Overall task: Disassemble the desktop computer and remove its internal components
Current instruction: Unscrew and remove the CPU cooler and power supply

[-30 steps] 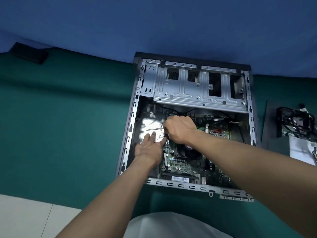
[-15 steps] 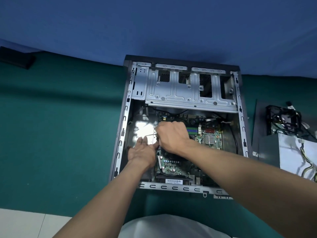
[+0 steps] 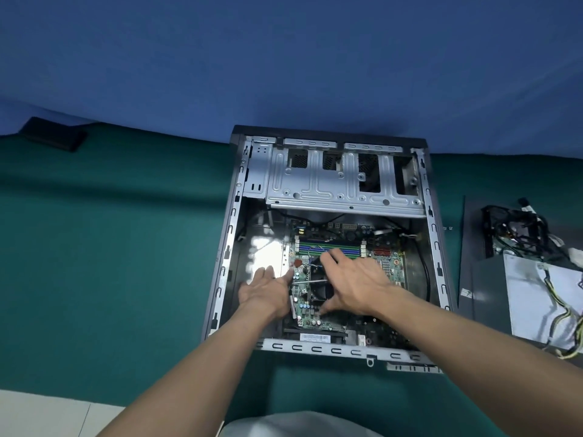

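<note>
The open computer case (image 3: 227,244) lies flat on the green cloth (image 3: 110,247), and the left hand (image 3: 266,294) rests flat with straight fingers at the left edge of the motherboard (image 3: 307,313). The right hand (image 3: 358,283) spreads over the cooler fan (image 3: 320,293). A metal shaft (image 3: 310,281) pokes out from under its palm, and I cannot tell whether the hand grips it.

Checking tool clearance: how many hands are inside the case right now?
2: left hand lies flat beside the motherboard's left edge; right hand spreads over the black fan. Nothing suggests another is hidden.
</note>
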